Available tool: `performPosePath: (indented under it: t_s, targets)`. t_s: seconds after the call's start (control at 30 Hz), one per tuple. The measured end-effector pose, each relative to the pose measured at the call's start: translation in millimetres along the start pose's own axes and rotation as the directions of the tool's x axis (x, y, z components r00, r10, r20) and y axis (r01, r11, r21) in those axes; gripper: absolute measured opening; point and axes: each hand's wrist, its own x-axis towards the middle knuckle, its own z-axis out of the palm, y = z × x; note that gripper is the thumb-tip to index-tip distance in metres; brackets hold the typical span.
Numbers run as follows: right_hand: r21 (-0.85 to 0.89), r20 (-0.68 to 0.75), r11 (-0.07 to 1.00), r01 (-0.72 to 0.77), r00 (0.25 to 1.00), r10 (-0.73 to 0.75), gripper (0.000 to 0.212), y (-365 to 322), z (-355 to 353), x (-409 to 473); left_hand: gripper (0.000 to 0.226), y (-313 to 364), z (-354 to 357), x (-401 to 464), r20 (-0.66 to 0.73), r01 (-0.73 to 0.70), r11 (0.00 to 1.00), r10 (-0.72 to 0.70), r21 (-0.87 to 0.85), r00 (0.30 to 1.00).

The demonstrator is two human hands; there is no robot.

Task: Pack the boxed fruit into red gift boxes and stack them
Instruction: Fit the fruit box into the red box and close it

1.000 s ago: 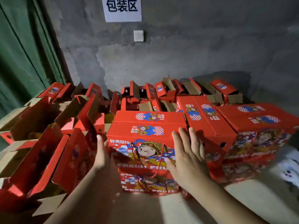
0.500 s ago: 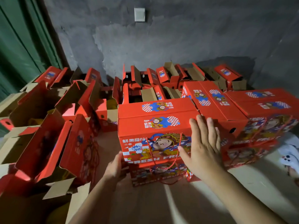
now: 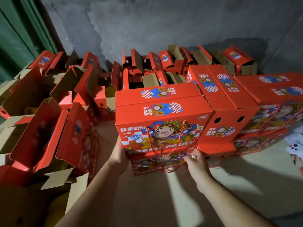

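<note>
The closed gift box [image 3: 161, 122] now sits atop another; the left hand [image 3: 118, 157] and right hand [image 3: 196, 163] have dropped to grip its lower corners, likely squaring the stack.

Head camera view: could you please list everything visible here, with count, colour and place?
Closed gift box: one, red, centre, on top of another closed box.
Other closed gift boxes: several, red, stacked to the right.
Open gift boxes: many, red with brown insides, left and along the back wall.
Floor: brown cardboard sheeting, foreground.
Wall: grey concrete, behind.
Curtain: green, far left.
White soft object: one, right edge, unclear what.
Left hand: at the top box's lower left corner.
Right hand: at its lower right corner.
</note>
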Motion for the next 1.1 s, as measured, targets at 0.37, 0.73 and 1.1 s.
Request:
performPosePath:
  t_s: [0.37,0.73,1.1]
  targets:
    - [0.385,0.237,0.851,-0.357,0.93,0.283,0.073,2,37,3,0.057,-13,1,2,-0.049,-0.003,0.999,0.001,-0.036,0.999]
    - [0.275,0.262,0.942,-0.192,0.958,0.119,0.038,14,-19,4,0.076,-57,37,-38,-0.429,-0.059,0.993,0.01,-0.102,0.903]
    - [0.134,0.548,0.973,-0.188,0.832,0.085,0.031,8,69,-64,0.023,-23,61,-137,-0.71,-0.004,0.997,0.06,0.08,0.702]
